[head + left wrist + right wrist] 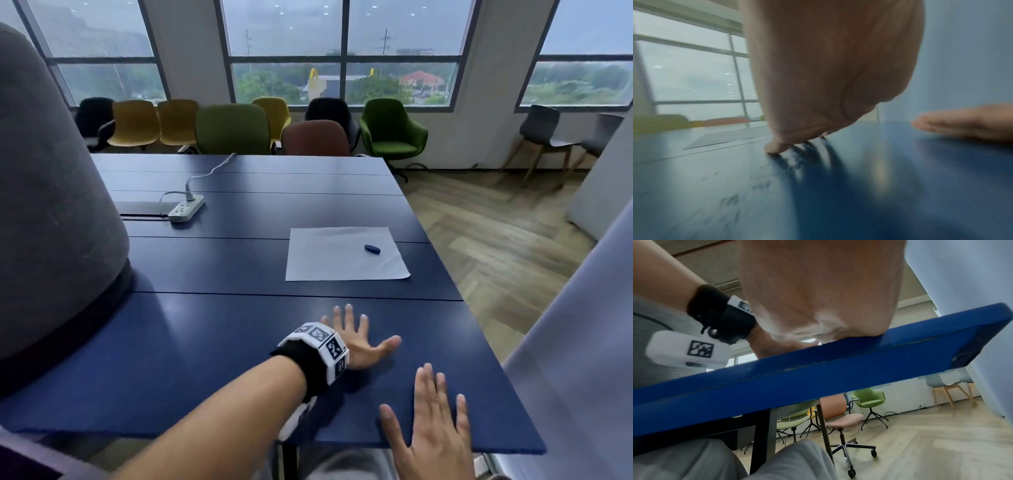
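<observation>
L wrist: blk strap (298, 360) w/ white tag blocks (327, 342) | grey trousers (694, 464)

The head view's bottom edge cuts off the right hand (435, 421) at the wrist, and in its own wrist view the blue table (818, 378) hides its fingers. The left wrist view is blurred, with the left hand (828, 73) showing mostly palm. The small dark object (372, 249) on the paper (342, 267) is too small to identify.

paper (329, 263) on table (222, 346); small object (372, 249) on paper; power strip (186, 208) behind-left
</observation>
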`<state>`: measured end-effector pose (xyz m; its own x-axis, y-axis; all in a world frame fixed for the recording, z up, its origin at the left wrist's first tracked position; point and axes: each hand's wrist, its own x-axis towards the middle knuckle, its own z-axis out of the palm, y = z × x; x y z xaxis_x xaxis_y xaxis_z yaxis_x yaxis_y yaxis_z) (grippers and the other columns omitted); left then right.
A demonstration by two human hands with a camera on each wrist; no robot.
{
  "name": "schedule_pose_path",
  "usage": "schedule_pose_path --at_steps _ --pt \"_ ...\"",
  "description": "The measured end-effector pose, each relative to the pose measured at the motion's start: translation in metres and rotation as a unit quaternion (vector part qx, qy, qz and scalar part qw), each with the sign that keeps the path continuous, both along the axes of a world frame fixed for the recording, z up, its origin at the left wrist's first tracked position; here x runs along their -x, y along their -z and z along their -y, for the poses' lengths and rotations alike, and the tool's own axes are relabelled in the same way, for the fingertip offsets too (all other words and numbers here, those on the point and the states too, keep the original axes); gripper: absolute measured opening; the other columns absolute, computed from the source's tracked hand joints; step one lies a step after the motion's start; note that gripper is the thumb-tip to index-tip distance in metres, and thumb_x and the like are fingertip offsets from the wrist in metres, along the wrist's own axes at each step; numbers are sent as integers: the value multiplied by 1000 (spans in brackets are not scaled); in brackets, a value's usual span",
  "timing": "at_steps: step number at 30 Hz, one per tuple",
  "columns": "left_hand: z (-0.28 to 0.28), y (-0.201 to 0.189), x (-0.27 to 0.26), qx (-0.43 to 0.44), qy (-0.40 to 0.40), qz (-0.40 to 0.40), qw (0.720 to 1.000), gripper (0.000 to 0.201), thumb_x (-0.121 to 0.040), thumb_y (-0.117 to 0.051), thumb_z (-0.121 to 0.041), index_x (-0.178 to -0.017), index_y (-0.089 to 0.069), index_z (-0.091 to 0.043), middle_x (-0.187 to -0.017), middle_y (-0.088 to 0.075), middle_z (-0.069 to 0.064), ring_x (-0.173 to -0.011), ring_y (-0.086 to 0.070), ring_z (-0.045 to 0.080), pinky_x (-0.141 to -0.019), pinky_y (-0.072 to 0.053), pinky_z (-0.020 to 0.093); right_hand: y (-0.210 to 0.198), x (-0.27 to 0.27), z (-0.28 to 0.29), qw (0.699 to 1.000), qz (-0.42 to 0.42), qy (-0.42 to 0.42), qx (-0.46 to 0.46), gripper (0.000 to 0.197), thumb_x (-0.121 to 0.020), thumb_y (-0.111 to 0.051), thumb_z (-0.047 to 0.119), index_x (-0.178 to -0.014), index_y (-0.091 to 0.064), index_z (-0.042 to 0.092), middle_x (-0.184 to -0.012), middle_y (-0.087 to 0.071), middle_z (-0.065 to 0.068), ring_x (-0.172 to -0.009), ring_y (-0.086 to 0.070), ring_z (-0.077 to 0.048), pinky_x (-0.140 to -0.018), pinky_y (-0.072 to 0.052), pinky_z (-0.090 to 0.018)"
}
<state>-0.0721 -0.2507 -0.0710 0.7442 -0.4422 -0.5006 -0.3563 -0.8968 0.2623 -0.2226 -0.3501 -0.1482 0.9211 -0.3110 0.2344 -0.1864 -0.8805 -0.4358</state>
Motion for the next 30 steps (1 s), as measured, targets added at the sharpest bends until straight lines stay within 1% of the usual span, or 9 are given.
schedule_pose_path --at_steps 2,4,8,11,16,19,21,26,30 --pt "5 -21 -14 83 6 -42 996 86 -95 -9 -70 -157 -6 -11 -164 4 10 -151 3 22 -121 2 42 1 0 1 1000 8 -2 9 86 -91 -14 71 -144 -31 6 -156 -18 6 -147 2 0 -119 0 -31" --pt "-8 -32 -32 116 -35 -23 992 82 -98 -12 -64 -156 -8 -6 -164 -3 12 -151 -5 23 -121 -5 38 1 1 4 1000 12 -4 19 88 -90 -15 72 -144 -33 4 -156 -27 3 -147 2 -1 -119 -1 -31" --pt "-52 -5 -37 -46 -168 74 982 97 -94 -21 -71 -154 6 0 -161 17 17 -149 13 30 -120 2 45 0 5 3 999 -5 -7 44 92 -90 -17 73 -145 -35 2 -151 -38 -9 -146 -8 -10 -118 -3 -35" --pt "-55 19 -21 -70 -198 96 973 103 -90 -23 -75 -152 11 0 -160 22 17 -149 17 29 -120 5 45 0 6 2 999 2 -12 42 95 -88 -18 75 -145 -36 1 -152 -37 -10 -143 -21 -18 -117 -7 -34" --pt "15 25 -5 -24 -28 91 995 103 -88 -18 -78 -153 15 -5 -158 28 11 -146 26 23 -118 15 43 0 7 2 999 9 -24 23 95 -88 -19 75 -147 -30 0 -153 -35 -12 -142 -25 -20 -115 -9 -28" --pt "59 18 11 -5 66 53 996 103 -81 -2 -82 -155 11 -10 -160 24 5 -147 23 17 -118 15 44 0 6 5 1000 14 -21 8 94 -89 -18 74 -150 -21 3 -154 -33 -11 -142 -23 -18 -114 -9 -25" --pt "66 6 10 33 77 5 996 88 -93 -8 -71 -156 6 -10 -162 19 5 -148 19 15 -119 12 43 -1 6 6 1000 13 -21 1 92 -89 -16 73 -151 -19 4 -154 -33 -10 -141 -24 -17 -113 -7 -23" --pt "-13 -19 4 64 -74 48 994 90 -95 -13 -67 -152 18 -5 -157 30 10 -145 26 21 -119 11 42 -1 8 3 999 28 -25 -7 95 -89 -16 74 -152 -12 4 -158 -24 -7 -144 -19 -15 -115 -8 -25" --pt "-99 -12 39 3 -277 72 958 111 -73 -2 -77 -150 20 -1 -157 31 15 -145 27 26 -117 13 45 1 11 2 999 23 -29 4 95 -89 -17 75 -153 -4 6 -161 -13 -4 -146 -13 -14 -117 -5 -26"
